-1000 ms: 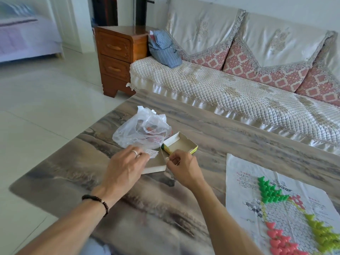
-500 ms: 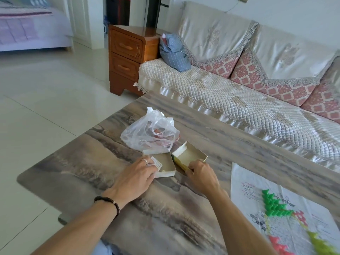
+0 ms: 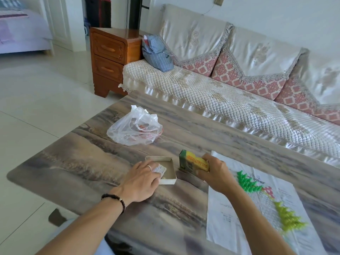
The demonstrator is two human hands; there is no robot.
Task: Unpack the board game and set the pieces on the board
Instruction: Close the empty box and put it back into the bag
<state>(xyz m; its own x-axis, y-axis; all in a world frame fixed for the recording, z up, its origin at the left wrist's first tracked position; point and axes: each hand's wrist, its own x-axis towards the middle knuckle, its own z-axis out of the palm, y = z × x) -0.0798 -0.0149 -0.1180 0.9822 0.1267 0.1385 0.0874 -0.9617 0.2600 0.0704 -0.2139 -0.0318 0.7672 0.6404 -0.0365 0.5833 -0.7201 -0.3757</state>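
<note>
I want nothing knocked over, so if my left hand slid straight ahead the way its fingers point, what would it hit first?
The left hand already rests in the open box tray, so it would likely meet the tray's far wall first; depth is hard to judge.

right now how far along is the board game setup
Partly done. The paper board lies unfolded on the table, with green pieces and yellow-green pieces already standing in two corners. In hand: the right hand grips the box lid, and the left hand rests on the open box tray. Left: other corners look unfilled, though the board is partly out of frame.
</note>
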